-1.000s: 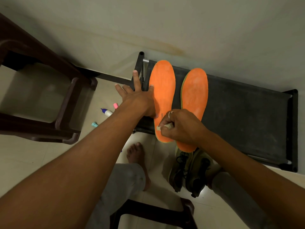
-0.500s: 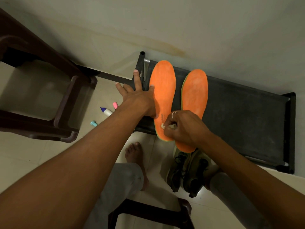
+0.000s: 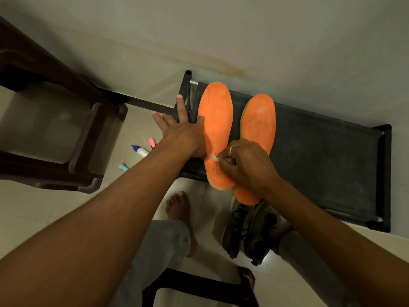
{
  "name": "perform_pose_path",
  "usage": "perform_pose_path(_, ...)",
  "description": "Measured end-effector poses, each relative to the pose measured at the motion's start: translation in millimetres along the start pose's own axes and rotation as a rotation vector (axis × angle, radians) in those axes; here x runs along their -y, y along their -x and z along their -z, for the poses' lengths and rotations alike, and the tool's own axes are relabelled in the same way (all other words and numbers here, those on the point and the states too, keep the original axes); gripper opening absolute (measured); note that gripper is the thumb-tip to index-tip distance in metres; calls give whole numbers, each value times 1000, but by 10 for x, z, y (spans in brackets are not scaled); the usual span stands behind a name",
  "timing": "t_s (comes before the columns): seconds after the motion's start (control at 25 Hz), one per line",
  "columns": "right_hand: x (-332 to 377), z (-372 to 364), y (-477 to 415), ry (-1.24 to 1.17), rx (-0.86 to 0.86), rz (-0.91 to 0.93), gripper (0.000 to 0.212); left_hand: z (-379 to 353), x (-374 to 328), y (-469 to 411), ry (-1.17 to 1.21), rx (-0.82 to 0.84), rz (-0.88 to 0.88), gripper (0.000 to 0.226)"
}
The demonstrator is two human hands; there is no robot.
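Note:
Two orange insoles lie side by side on a low black rack (image 3: pixel 321 156). My left hand (image 3: pixel 183 131) lies flat with straight, spread fingers and presses the left insole (image 3: pixel 218 120) at its left edge. My right hand (image 3: pixel 245 165) pinches a small white piece (image 3: pixel 215 157) and holds it against the heel half of that insole. The right insole (image 3: pixel 259 120) is partly hidden under my right hand, and its heel hangs over the rack's front edge.
A pair of olive shoes (image 3: pixel 247 231) stands on the floor below the rack, beside my bare foot (image 3: pixel 179 209). A white glue bottle (image 3: pixel 140 151), a pink marker (image 3: pixel 152 142) and a teal cap (image 3: pixel 123 167) lie at left. Brown plastic furniture (image 3: pixel 88 140) stands further left.
My right hand has slid the white piece a little up and left along the left insole's heel half. My left hand has stayed pressed in place.

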State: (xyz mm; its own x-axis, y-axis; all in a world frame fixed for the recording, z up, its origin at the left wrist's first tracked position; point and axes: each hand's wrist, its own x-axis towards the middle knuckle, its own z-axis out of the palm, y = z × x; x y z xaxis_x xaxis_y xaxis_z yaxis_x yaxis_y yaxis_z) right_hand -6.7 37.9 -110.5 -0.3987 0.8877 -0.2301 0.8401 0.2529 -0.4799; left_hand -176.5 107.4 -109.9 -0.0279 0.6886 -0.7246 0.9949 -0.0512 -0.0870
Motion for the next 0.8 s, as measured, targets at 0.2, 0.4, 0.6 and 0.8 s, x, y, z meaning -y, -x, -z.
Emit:
perform_pose_path(0.2, 77, 21, 30, -218, 208, -39, 7, -7, 6, -6, 9, 7, 2, 127)
perform_pose_path(0.4, 8, 14, -7, -20, 18, -74, 19, -7, 27, -4, 8, -4, -9, 127)
perform_pose_path(0.6, 34, 14, 89, -217, 216, -43, 5, 12, 19, -3, 5, 4, -6, 127)
perform_pose_path(0.8, 91, 0, -2, -102, 30, 61, 21, -4, 26, 1, 3, -9, -4, 125)
